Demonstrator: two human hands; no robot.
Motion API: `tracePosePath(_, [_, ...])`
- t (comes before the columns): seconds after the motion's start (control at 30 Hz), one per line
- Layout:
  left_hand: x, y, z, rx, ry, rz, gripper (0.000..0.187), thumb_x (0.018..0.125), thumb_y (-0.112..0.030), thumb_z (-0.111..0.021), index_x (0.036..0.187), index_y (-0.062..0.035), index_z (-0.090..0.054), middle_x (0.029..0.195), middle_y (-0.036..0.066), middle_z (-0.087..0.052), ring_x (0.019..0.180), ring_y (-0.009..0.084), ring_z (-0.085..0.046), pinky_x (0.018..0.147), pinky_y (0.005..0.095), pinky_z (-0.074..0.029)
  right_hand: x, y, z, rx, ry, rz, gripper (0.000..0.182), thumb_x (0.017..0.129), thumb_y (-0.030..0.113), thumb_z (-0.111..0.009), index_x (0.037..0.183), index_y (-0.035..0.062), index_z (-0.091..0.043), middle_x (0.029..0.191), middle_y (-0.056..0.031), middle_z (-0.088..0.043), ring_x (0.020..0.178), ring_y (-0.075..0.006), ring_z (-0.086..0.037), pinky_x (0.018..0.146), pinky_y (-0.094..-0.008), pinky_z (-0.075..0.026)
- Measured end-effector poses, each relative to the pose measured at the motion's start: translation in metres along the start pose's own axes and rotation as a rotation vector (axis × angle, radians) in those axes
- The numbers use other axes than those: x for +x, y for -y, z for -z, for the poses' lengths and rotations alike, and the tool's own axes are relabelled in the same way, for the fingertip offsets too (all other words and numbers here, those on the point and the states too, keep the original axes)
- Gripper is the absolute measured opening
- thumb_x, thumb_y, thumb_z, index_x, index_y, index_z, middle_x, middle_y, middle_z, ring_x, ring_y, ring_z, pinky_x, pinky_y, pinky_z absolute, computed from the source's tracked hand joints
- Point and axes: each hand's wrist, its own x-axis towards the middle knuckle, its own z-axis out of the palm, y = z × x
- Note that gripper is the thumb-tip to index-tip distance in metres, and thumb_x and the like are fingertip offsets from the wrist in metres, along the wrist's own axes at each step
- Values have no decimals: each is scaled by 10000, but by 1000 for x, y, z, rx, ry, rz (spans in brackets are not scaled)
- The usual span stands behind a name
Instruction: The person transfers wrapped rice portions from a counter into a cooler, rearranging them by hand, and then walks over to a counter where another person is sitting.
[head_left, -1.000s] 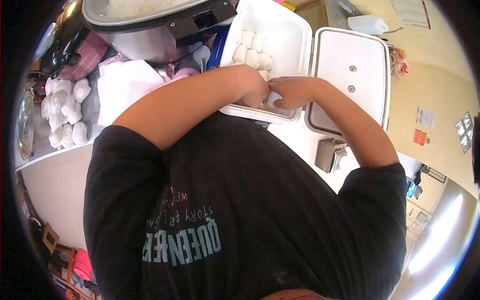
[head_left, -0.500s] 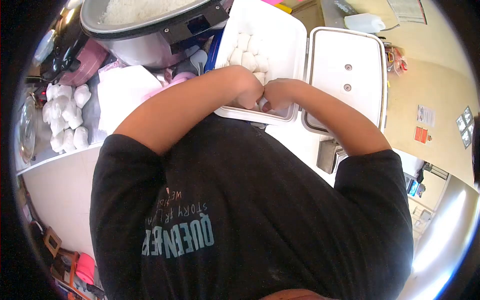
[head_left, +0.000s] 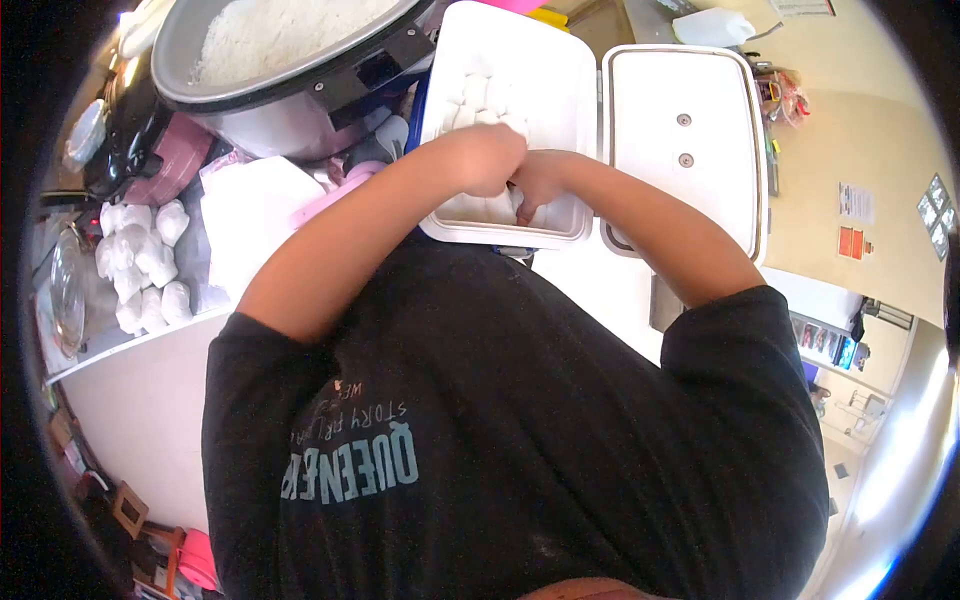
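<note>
A white cooler box (head_left: 575,110) stands open in front of me, with several white wrapped bundles (head_left: 490,208) packed inside. My left hand (head_left: 493,158) is over the box, closed with its fingers curled under and away from view. Whatever it holds, if anything, is hidden. Beside it and touching or nearly touching it, my right hand (head_left: 545,182) reaches down into the box. Its visible fingertip points down against the bundles at the near end, and its other fingers are hidden.
The box's lid (head_left: 685,140) lies open to the right. At the upper left is a large cooker (head_left: 270,120) full of white rice (head_left: 290,40). More wrapped bundles (head_left: 140,250) and a glass lid (head_left: 68,290) are on the left table, near white sheets (head_left: 250,215).
My right hand's fingers have shifted down among the bundles, and my left hand has moved slightly up. The whole view has shifted a little.
</note>
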Motion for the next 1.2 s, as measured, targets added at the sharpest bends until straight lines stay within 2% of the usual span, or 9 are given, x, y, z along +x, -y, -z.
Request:
tracePosePath(0.07, [-12,1,9,58,-136,111,236,797,-77,-658,1008,-42,-759,993,178,-742,899,323,-730,771,425,-573,-10,16,26,-49,183,-49,843,680,439,-878,1326,-13,-580,1283,-239,-634,1220,-367,-584,1029,-407,-456])
tracePosePath(0.23, [-2,-13,13,106,344,331,391,847,-217,-538,1139,-58,-743,1146,153,-724,1026,320,-703,887,437,-540,-12,3,47,374,164,7,761,898,463,-691,1457,-1,-467,1434,-257,-530,1351,-362,-494,1112,-417,-384])
tracePosePath(0.37, [36,23,-26,83,485,265,411,874,-251,-539,1175,-45,-725,1225,163,-695,1091,316,-679,932,431,-520,-18,34,44,-28,246,-85,812,940,574,-575,1501,13,-405,1452,-245,-514,1358,-380,-477,1120,-428,-376])
tracePosePath(0.73, [27,17,-15,13,563,135,439,886,-355,-578,1227,-113,-709,1267,151,-679,1115,309,-665,948,414,-509,-16,36,31,181,276,-30,614,994,452,-521,1458,51,-479,1404,-216,-567,1286,-342,-536,1093,-445,-394])
tracePosePath(0.83, [10,9,-30,-41,245,215,430,849,-411,-657,1192,-159,-715,1190,147,-709,1035,303,-695,912,407,-524,21,-8,9,280,214,237,626,955,435,-592,1437,46,-503,1416,-203,-565,1310,-315,-521,1130,-429,-360])
tracePosePath(0.97, [-59,-2,-3,-129,-262,149,317,894,-305,-607,1055,-53,-713,960,158,-725,868,352,-709,792,453,-550,-13,30,95,-110,153,-28,602,826,395,-752,1319,74,-626,1261,-198,-671,1139,-336,-649,1012,-420,-478])
tracePosePath(1.07, [-140,26,-38,-246,-1314,-70,262,914,-260,-601,1030,-40,-681,968,149,-694,890,351,-689,782,453,-543,-49,54,132,84,-265,-28,514,864,281,-723,1296,23,-620,1212,-212,-688,1108,-343,-662,986,-396,-497])
tracePosePath(1.13, [-207,71,-81,-463,-1486,225,208,827,-177,-716,1011,-95,-663,1013,102,-682,973,314,-645,858,439,-504,-75,91,147,65,-447,11,537,886,234,-699,1343,-9,-561,1249,-206,-671,1186,-327,-631,1042,-401,-460])
tracePosePath(1.2, [-276,132,-156,13,-1564,907,445,787,-212,-766,1167,-42,-609,1132,166,-640,1040,357,-615,897,453,-483,-93,119,141,199,-657,153,559,892,206,-689,1378,-17,-525,1294,-198,-650,1251,-309,-596,1091,-404,-420])
